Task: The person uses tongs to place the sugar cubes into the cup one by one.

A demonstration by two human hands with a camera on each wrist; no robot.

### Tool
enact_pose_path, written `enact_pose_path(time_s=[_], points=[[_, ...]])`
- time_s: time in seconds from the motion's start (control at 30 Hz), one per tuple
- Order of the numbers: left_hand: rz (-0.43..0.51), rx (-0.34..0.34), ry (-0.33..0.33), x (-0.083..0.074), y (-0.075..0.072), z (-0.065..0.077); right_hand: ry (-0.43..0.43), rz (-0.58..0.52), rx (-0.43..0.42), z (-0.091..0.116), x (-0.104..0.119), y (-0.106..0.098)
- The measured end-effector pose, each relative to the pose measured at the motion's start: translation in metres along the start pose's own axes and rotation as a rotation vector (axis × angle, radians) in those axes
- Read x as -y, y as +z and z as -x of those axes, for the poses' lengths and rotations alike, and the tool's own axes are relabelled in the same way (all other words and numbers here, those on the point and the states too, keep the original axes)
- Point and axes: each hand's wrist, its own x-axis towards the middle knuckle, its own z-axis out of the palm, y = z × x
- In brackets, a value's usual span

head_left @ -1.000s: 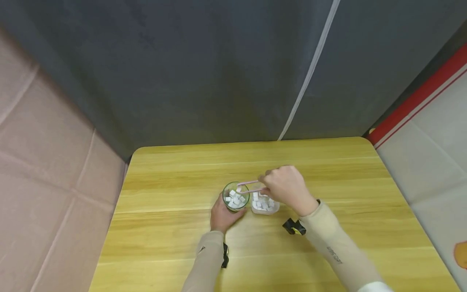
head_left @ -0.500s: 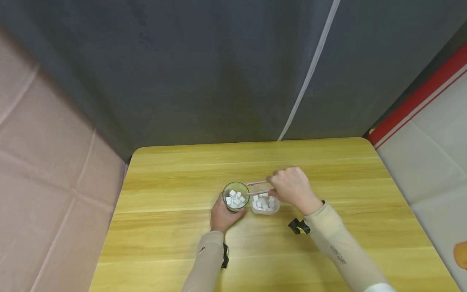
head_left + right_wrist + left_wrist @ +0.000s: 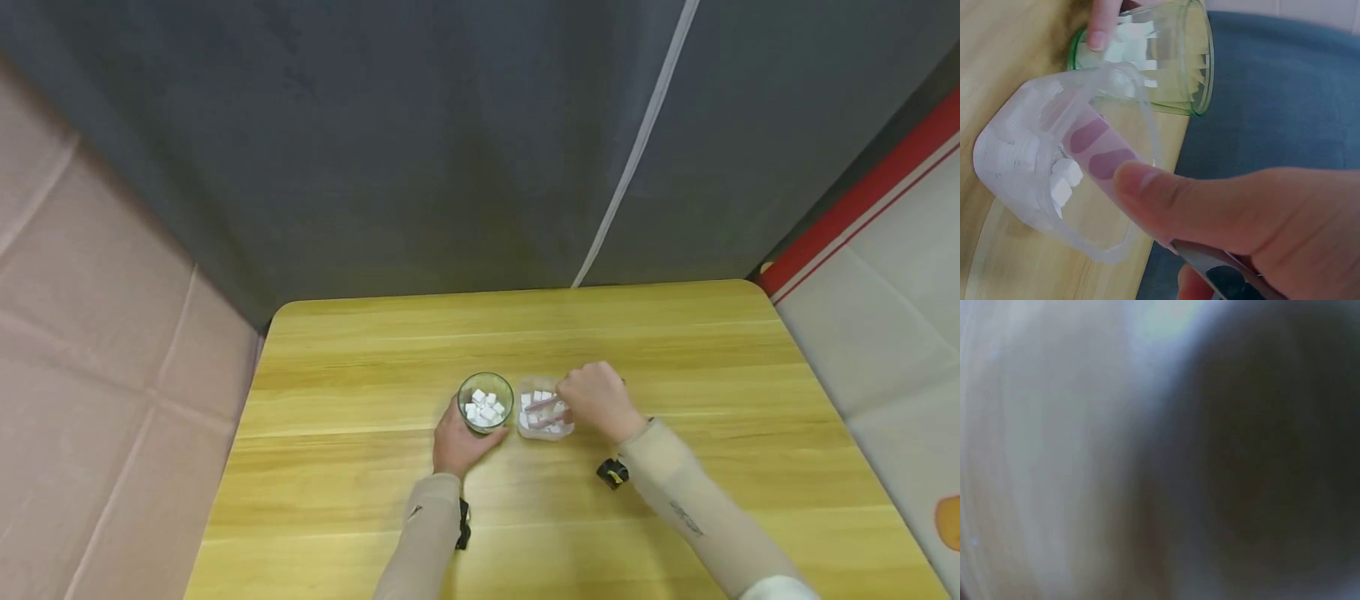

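Observation:
My left hand is curled round a green-tinted glass that stands upright with several white cubes in it. Just right of the glass sits a clear plastic container, also holding white cubes. My right hand grips pink tongs between thumb and fingers. Their tips reach down into the container among the cubes; whether they pinch one cannot be told. In the right wrist view the thumb presses along one patterned arm of the tongs. The left wrist view is a blur.
The wooden table has a dark grey curtain along its far edge. A pink padded wall rises at the left and a white panel with a red stripe at the right.
The tongs have moved right from over the glass and down into the container; a cube that was at their tips is now in the glass. The left hand has stayed on the glass.

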Motion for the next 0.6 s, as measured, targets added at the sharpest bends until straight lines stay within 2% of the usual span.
enact_pose_path(time_s=[0.33, 0.47, 0.6], points=[[0.001, 0.015, -0.012, 0.0008, 0.0027, -0.0009, 0.039, 0.072, 0.043, -0.0056, -0.0023, 0.0034], [-0.002, 0.002, -0.003, 0.0013, 0.0029, -0.0005, 0.001, 0.047, 0.065, -0.0047, -0.0019, 0.0054], [-0.010, -0.005, -0.002, 0.0020, 0.0034, 0.0001, -0.017, 0.053, 0.029, -0.0056, 0.0005, 0.0069]])
